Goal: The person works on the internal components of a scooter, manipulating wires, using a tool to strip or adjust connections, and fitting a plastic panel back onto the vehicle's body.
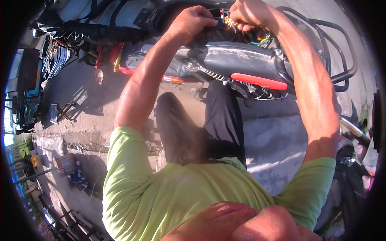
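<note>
Both my arms reach forward over a dusty grey and red motorbike [237, 58], into the opening in its upper side. My right hand [253, 15] is closed, its fingers pinched on a pale yellowish wire connector [229, 21] with thin wires at it. To the left of the connector my left hand [192, 23] is closed too, thumb and forefinger pressed together. What it pinches, if anything, is too small to make out. Yellow, green and blue wires [263, 40] show in the opening below my right hand.
A black tubular rack [345, 64] curves round the bike's right end. A black cover [84, 34] lies at the bike's left. A small folding stool [62, 112] stands on the concrete ground at left. A teal and black vehicle [30, 86] is at the far left; mixed clutter [354, 156] lies at right.
</note>
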{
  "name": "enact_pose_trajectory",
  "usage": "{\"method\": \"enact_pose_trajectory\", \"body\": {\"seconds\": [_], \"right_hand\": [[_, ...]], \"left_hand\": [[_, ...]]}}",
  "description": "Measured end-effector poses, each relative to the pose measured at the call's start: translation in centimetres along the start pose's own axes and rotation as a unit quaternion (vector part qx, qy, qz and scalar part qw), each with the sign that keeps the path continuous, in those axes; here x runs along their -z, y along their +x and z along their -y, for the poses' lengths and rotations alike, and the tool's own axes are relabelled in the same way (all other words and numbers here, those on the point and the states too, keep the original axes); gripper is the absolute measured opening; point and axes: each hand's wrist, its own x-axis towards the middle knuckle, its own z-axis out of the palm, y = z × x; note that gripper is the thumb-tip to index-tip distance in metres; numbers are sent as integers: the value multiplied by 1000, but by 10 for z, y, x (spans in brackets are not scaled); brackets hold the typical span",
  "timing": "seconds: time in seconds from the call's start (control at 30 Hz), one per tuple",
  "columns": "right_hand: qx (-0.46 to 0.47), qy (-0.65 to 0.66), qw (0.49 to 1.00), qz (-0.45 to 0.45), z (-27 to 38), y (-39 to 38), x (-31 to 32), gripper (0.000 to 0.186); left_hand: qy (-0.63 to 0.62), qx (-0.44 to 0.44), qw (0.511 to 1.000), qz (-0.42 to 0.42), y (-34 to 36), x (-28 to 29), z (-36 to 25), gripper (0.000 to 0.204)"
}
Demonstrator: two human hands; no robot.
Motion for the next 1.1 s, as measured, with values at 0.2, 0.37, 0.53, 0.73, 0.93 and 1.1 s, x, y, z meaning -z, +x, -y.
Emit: {"method": "enact_pose_trajectory", "body": {"seconds": [0.2, 0.37, 0.53, 0.73, 0.93, 1.1], "right_hand": [[1, 6, 1000, 3, -1, 0, -1, 13], [4, 11, 1000, 6, 0, 2, -3, 12], [5, 16, 1000, 3, 0, 3, -9, 12], [1, 16, 1000, 2, -1, 5, -12, 12], [6, 17, 1000, 4, 3, 12, -19, 11], [1, 15, 1000, -5, 6, 12, -22, 11]], "left_hand": [[166, -17, 986, -12, -5, -1, -9, 27], [181, -50, 982, -3, -5, 1, -3, 27], [171, -37, 985, 7, -7, 5, -7, 28], [151, -22, 988, 1, -1, 2, -4, 27], [127, 1, 992, 5, 3, 7, 4, 26], [143, 3, 990, 2, -1, 8, -1, 33]]}}
